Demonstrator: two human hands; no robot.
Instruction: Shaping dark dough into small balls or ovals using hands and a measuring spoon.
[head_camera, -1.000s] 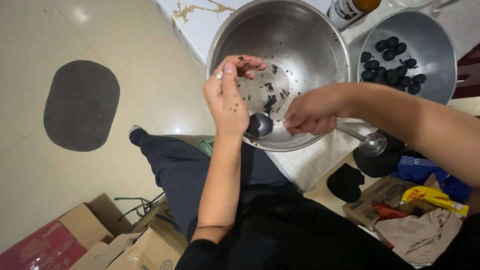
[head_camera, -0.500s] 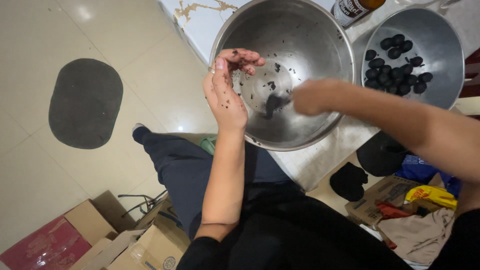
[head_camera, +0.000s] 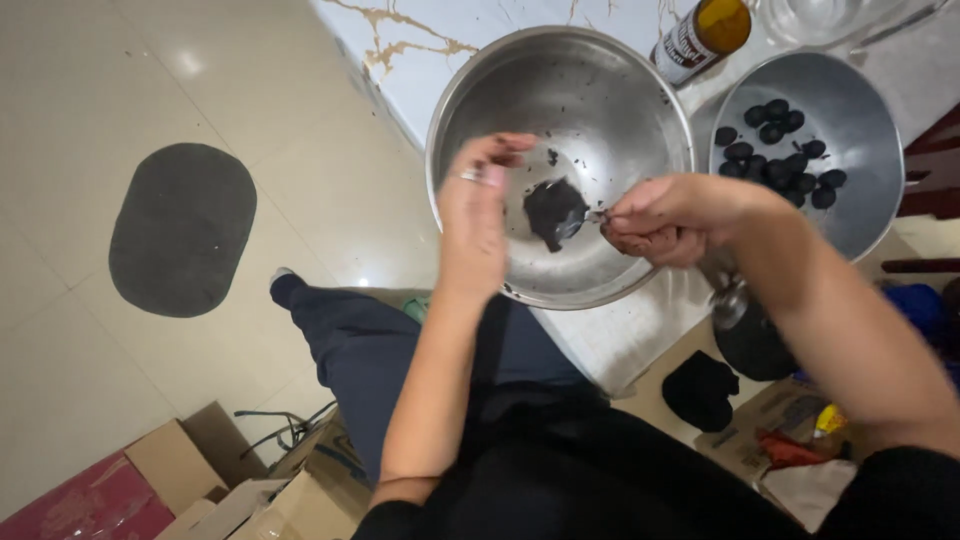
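Your right hand (head_camera: 660, 215) holds a spoon (head_camera: 578, 222) with closed fingers, over the dark lump (head_camera: 552, 208) at the frame's upper centre. Your left hand (head_camera: 478, 215) hovers above the steel bowl (head_camera: 600, 90), fingers loosely curled and empty.

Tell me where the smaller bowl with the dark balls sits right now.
In the head view, the smaller bowl sits upper right on the white counter, beside the large steel bowl, just beyond the right hand.

premises: a home kitchen. evidence: white marble-patterned countertop with gold veining (head_camera: 440, 45); two round stainless steel mixing bowls (head_camera: 600, 75) standing on it; amber glass bottle with a label (head_camera: 705, 32) beside them; glossy cream floor tiles (head_camera: 90, 80); dark grey oval floor mat (head_camera: 182, 228); brown cardboard boxes (head_camera: 215, 480) on the floor.
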